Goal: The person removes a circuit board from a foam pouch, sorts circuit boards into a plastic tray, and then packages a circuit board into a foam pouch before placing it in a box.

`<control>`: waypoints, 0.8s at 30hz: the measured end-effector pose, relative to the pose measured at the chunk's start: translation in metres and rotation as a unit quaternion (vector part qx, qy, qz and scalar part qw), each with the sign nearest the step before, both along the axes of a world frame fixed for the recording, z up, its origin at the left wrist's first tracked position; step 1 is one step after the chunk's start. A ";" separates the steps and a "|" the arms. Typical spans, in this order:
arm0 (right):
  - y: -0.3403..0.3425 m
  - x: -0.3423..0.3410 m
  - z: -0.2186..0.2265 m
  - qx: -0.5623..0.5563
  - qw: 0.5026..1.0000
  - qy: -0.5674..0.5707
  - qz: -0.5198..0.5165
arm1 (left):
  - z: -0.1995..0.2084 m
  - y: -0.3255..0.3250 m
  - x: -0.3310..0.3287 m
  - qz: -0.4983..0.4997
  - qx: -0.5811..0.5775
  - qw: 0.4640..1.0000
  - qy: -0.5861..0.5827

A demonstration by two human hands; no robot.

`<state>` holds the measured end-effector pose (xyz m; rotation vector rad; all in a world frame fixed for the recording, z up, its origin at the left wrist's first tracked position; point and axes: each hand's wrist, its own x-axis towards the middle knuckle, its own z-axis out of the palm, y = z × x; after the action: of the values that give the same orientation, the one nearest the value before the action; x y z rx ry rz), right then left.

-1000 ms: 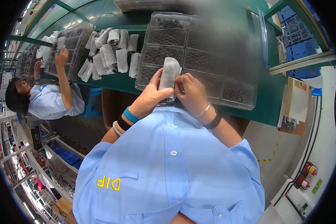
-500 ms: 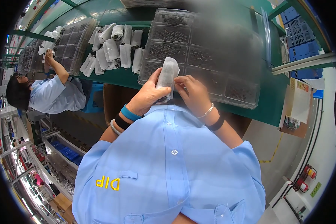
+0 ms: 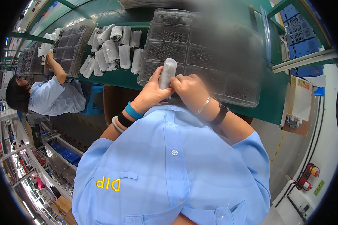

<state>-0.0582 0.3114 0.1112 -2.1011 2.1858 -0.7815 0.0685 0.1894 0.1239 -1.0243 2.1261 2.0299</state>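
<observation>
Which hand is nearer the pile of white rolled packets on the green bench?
Left. The left hand grips the clear packet on the side facing the white rolled packets; the right hand is on the packet's far side.

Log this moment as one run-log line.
left hand: grips grey pouch | right hand: pinches pouch bottom | behind: clear compartment tray on green bench
</observation>
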 end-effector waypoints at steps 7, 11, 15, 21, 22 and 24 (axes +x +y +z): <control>-0.009 0.001 -0.002 0.050 0.998 0.029 0.032 | -0.023 -0.007 0.004 -0.043 -0.137 0.989 -0.022; -0.010 -0.008 -0.001 0.026 0.996 -0.066 0.045 | -0.008 -0.007 0.004 -0.027 -0.055 0.998 0.004; -0.011 -0.011 -0.003 0.036 0.976 -0.215 -0.022 | -0.008 -0.008 0.008 0.000 0.024 1.000 0.013; -0.008 -0.010 -0.021 -0.020 0.881 -0.445 -0.158 | 0.002 -0.011 0.010 0.011 0.070 0.997 0.007; -0.007 -0.015 -0.021 -0.020 0.881 -0.446 -0.159 | 0.001 -0.012 0.012 0.009 0.066 0.998 0.009; -0.002 -0.031 -0.021 0.001 0.810 -0.544 -0.218 | 0.000 -0.013 0.015 0.004 0.063 0.998 0.009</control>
<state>-0.0887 0.3097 0.0902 -0.6676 1.8542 -1.4845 0.0838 0.1761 0.1239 -1.0021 1.9762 2.1523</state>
